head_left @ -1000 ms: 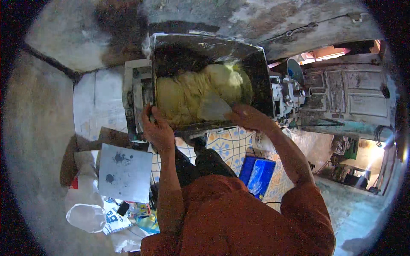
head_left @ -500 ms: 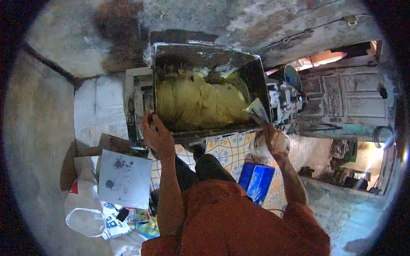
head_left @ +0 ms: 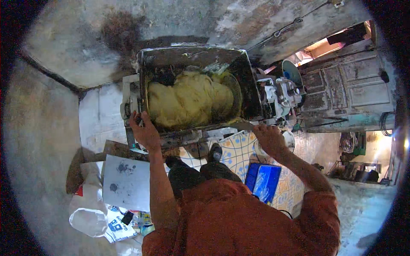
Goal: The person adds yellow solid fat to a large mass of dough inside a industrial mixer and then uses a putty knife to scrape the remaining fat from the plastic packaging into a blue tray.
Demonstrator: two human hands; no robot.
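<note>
A big mass of yellow dough (head_left: 183,100) lies inside a dark metal trough (head_left: 251,81) in front of me. My left hand (head_left: 146,134) rests at the trough's near left corner, fingers apart and touching the rim. In my closed right hand (head_left: 271,141) is a scraper (head_left: 242,125), held at the trough's near right rim. Its blade shows as a thin edge-on strip, and its handle is hidden by my fingers.
Machine parts (head_left: 279,96) stick out from the trough's right side. A flat grey sheet (head_left: 128,181) stands at lower left, near a white sack (head_left: 121,228). A blue rectangular object (head_left: 264,182) sits on the tiled floor by my right side.
My right hand has brought the scraper from inside the trough's right side down and left to the near rim, its blade now edge-on. The whole view has shifted slightly.
</note>
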